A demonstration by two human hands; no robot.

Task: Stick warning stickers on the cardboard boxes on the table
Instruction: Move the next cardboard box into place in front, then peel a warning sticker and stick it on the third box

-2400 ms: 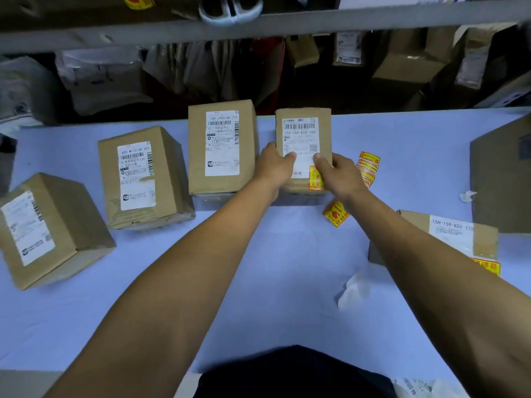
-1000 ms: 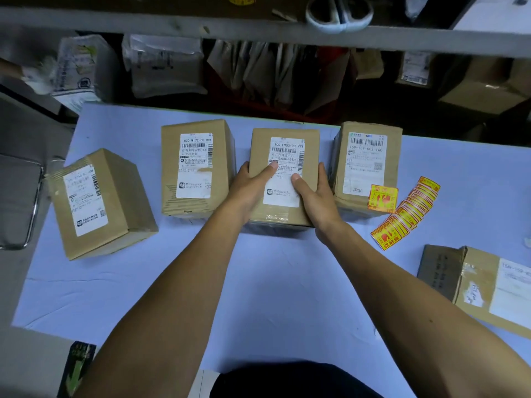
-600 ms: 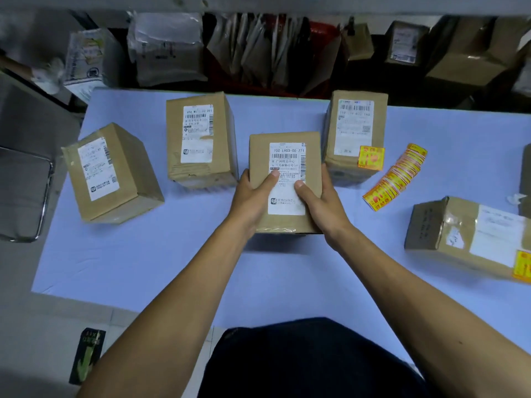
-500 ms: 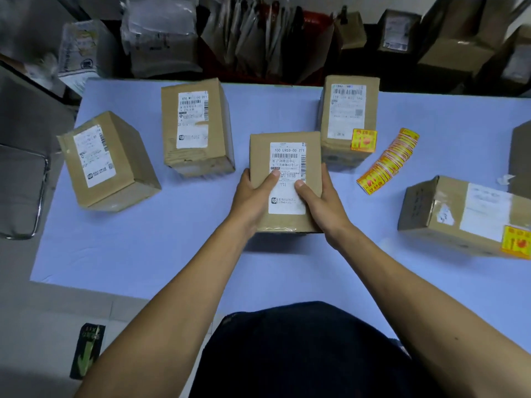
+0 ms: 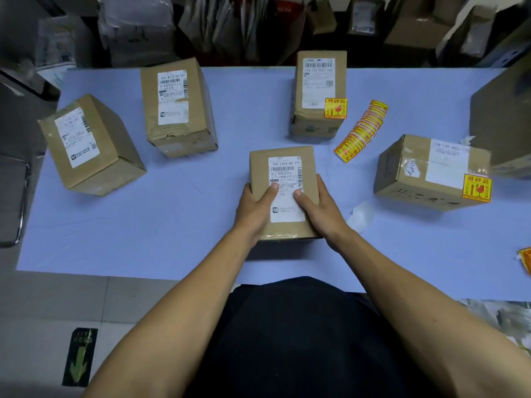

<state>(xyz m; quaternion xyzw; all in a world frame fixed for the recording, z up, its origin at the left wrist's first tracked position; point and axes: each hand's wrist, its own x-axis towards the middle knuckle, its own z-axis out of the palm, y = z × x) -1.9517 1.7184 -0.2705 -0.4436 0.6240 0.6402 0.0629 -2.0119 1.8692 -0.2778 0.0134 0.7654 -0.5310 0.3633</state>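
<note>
A small cardboard box [image 5: 283, 156] with a white shipping label stands near the front middle of the blue table [image 5: 178, 219]. My left hand [image 5: 254, 206] grips its left side and my right hand [image 5: 317, 208] grips its right side, thumbs on the label. No yellow sticker shows on it. A strip of yellow and red warning stickers [image 5: 360, 130] lies to the right of it. Behind stands a box [image 5: 317, 93] with a warning sticker [image 5: 334, 108]. At the right lies another box [image 5: 431, 172] with a sticker [image 5: 477, 188].
Two more labelled boxes stand at the left [image 5: 89, 145] and back left [image 5: 178, 107], with no yellow stickers showing. A large box [image 5: 505, 116] fills the right edge. White backing scraps [image 5: 362, 215] lie near my right wrist. Shelves of parcels run behind the table.
Both hands left the stickered box, took hold of the one to its left and pulled it toward the table's front edge. My head drew back and the view widened.
</note>
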